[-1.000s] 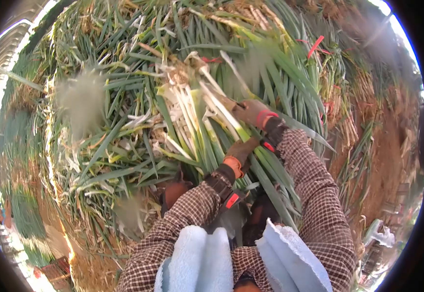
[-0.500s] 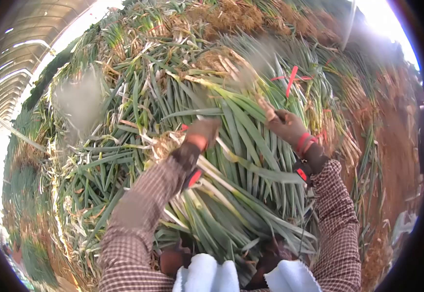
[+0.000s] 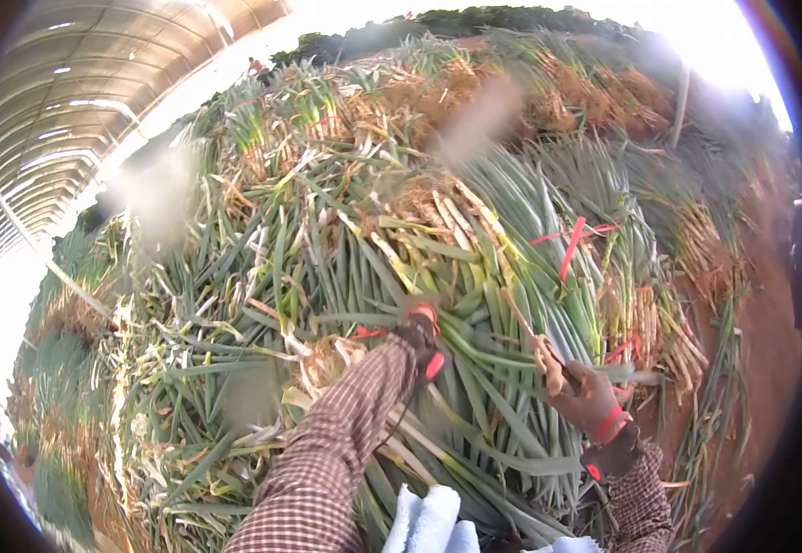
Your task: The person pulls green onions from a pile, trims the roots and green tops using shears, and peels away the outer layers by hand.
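A large bundle of long green onions (image 3: 474, 369) with pale stalks and rooty ends lies across the heap in front of me. My left hand (image 3: 422, 318), in a brown glove with an orange cuff, is pushed in among the leaves, and its fingers are hidden. My right hand (image 3: 583, 394), gloved with a red band at the wrist, is at the bundle's right side. It is closed around a pale tan stalk (image 3: 543, 353) that sticks up from its fist. Both sleeves are brown check.
Heaps of green onions (image 3: 263, 276) fill the view, some tied with red bands (image 3: 568, 247). Reddish-brown soil (image 3: 760, 369) runs down the right. A curved greenhouse roof (image 3: 60, 101) arches at upper left. A pale blue towel (image 3: 428, 521) hangs at the bottom edge.
The view has tilted upward, so roof and sky now show. Both hands sit lower in view. My left hand has sunk into the leaves, and my right has moved down the bundle's right side.
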A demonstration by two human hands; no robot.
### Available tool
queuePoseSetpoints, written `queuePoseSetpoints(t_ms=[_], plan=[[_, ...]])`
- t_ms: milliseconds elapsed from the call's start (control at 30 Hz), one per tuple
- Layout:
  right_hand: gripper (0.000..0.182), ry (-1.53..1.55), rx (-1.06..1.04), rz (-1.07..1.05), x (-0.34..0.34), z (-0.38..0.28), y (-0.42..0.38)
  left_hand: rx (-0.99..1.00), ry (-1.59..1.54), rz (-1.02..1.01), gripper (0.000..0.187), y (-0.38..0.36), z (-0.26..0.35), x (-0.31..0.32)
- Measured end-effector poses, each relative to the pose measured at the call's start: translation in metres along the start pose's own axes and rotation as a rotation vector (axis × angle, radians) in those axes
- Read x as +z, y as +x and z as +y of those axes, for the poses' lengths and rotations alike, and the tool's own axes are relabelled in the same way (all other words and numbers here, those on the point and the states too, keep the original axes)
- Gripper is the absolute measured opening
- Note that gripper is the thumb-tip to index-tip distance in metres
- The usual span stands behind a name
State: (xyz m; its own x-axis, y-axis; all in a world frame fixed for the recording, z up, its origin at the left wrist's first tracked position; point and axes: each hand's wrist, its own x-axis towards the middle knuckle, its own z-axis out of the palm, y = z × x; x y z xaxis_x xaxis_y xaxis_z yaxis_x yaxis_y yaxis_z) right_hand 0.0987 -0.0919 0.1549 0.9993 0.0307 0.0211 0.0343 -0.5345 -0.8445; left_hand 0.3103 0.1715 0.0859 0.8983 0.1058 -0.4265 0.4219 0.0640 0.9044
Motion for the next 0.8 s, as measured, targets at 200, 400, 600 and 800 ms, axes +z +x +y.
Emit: queuePoseSetpoints(t_ms=[200, 400, 600, 800], plan=[[0.032, 0.039, -0.03, -0.019, 0.005, -0.026, -0.034, -0.019, -0.552, -0.308, 0.035, -0.193, -0.054, -0.013], [0.041, -0.306, -0.016, -0.255, 0.014, -0.032, -0.114, -0.074, -0.233, -0.473, 0.025, -0.18, -0.148, -0.036], [0.046, -0.359, 0.061, -0.288, 0.034, -0.027, -0.182, 0.263, -0.053, -0.531, 0.044, -0.2, -0.192, -0.044], [0.037, -0.352, 0.122, -0.234, 0.058, -0.032, -0.188, 0.453, 0.031, -0.386, 0.044, -0.196, -0.211, -0.025]])
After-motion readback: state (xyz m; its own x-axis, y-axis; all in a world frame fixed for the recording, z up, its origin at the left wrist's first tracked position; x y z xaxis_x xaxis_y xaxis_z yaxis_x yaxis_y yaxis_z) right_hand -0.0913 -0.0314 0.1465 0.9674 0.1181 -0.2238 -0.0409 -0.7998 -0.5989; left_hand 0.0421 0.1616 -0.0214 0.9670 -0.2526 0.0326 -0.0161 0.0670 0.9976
